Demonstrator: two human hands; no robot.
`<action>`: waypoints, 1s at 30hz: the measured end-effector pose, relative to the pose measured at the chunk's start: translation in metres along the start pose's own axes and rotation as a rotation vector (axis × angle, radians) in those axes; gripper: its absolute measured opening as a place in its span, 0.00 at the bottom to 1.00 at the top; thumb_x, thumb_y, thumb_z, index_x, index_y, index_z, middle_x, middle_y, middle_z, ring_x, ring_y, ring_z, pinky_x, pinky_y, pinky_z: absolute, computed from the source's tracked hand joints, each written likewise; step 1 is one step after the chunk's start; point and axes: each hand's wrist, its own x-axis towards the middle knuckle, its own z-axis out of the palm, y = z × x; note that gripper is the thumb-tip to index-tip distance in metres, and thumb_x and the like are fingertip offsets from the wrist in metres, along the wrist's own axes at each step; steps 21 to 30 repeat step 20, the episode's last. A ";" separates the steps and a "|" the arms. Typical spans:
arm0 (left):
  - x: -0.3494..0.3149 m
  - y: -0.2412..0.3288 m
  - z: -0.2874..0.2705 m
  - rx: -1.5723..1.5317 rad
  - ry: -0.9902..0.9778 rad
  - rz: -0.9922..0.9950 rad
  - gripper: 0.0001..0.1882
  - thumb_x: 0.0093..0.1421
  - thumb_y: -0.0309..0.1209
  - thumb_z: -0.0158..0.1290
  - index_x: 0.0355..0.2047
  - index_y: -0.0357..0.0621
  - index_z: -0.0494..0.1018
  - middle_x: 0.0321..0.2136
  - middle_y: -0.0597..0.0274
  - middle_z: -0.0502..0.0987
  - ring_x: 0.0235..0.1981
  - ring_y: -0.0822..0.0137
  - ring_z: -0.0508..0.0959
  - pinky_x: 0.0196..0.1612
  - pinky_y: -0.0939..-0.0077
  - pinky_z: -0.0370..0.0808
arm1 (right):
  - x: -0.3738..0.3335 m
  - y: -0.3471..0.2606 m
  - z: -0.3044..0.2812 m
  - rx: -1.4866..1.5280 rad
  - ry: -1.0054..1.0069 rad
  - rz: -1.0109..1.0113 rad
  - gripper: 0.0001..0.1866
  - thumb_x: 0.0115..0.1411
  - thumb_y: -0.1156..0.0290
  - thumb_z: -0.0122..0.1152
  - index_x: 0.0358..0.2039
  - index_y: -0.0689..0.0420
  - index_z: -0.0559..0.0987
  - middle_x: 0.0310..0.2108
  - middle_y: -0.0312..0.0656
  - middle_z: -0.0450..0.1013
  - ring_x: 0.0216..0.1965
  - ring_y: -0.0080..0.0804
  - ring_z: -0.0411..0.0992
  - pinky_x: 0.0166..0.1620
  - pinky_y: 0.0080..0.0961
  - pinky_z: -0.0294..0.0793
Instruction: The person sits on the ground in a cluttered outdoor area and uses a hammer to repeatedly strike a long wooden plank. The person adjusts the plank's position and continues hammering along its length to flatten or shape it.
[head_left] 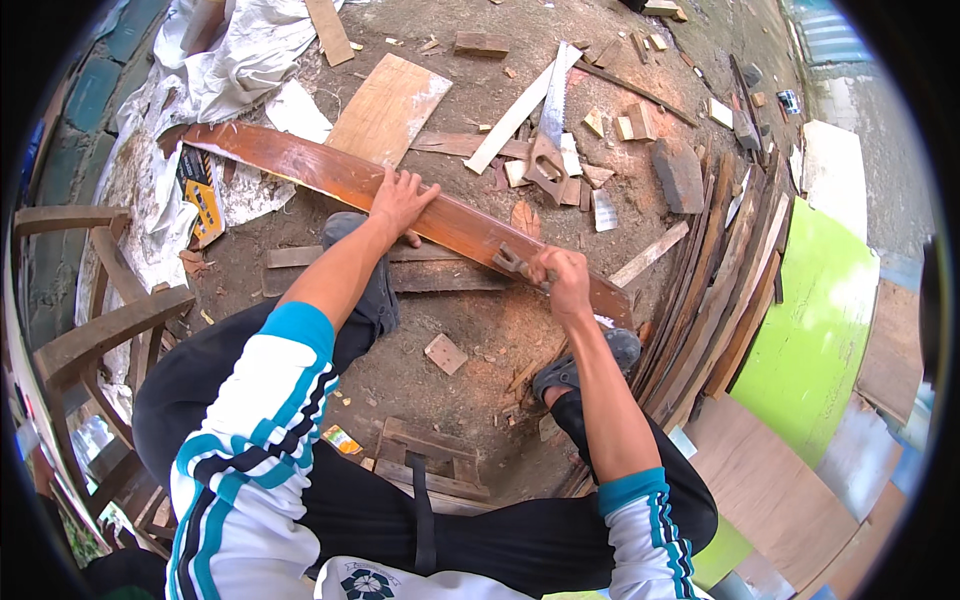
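Observation:
A long reddish-brown varnished plank (pixel 465 222) runs slantwise from the upper left down to the right. My left hand (pixel 403 203) grips it near its middle, fingers over the top and the thumb at the near edge. Farther right, my right hand (pixel 565 280) is closed round the handle of a claw hammer (pixel 510 261), whose forked metal head rests against the plank. The fist hides most of the handle. Under the plank's middle lie shorter boards (pixel 450 275). My feet are close by, one shoe (pixel 600 362) near the plank's right end.
A handsaw (pixel 548 150) lies beyond the plank among offcuts and a wide board (pixel 388 108). Long strips of wood (pixel 715 290) are stacked at right, beside a green panel (pixel 825 310). A wooden chair frame (pixel 110 300) and white sheeting (pixel 215 60) occupy the left.

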 end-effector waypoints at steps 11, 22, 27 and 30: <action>0.006 0.048 -0.021 -0.517 -0.256 -0.434 0.61 0.53 0.79 0.40 0.75 0.57 0.33 0.73 0.42 0.26 0.74 0.41 0.26 0.70 0.37 0.30 | 0.032 -0.010 0.035 -0.029 -0.042 0.080 0.14 0.53 0.70 0.50 0.15 0.64 0.75 0.18 0.42 0.72 0.25 0.28 0.69 0.36 0.26 0.66; 0.022 0.050 -0.001 -0.709 -0.323 -0.426 0.67 0.51 0.79 0.43 0.74 0.49 0.27 0.69 0.29 0.16 0.69 0.34 0.14 0.66 0.32 0.19 | 0.026 -0.036 0.031 -0.440 -0.642 0.128 0.17 0.56 0.71 0.48 0.39 0.58 0.85 0.40 0.45 0.82 0.46 0.31 0.77 0.57 0.27 0.70; 0.022 0.050 -0.001 -0.709 -0.323 -0.426 0.67 0.51 0.79 0.43 0.74 0.49 0.27 0.69 0.29 0.16 0.69 0.34 0.14 0.66 0.32 0.19 | 0.026 -0.036 0.031 -0.440 -0.642 0.128 0.17 0.56 0.71 0.48 0.39 0.58 0.85 0.40 0.45 0.82 0.46 0.31 0.77 0.57 0.27 0.70; 0.022 0.050 -0.001 -0.709 -0.323 -0.426 0.67 0.51 0.79 0.43 0.74 0.49 0.27 0.69 0.29 0.16 0.69 0.34 0.14 0.66 0.32 0.19 | 0.026 -0.036 0.031 -0.440 -0.642 0.128 0.17 0.56 0.71 0.48 0.39 0.58 0.85 0.40 0.45 0.82 0.46 0.31 0.77 0.57 0.27 0.70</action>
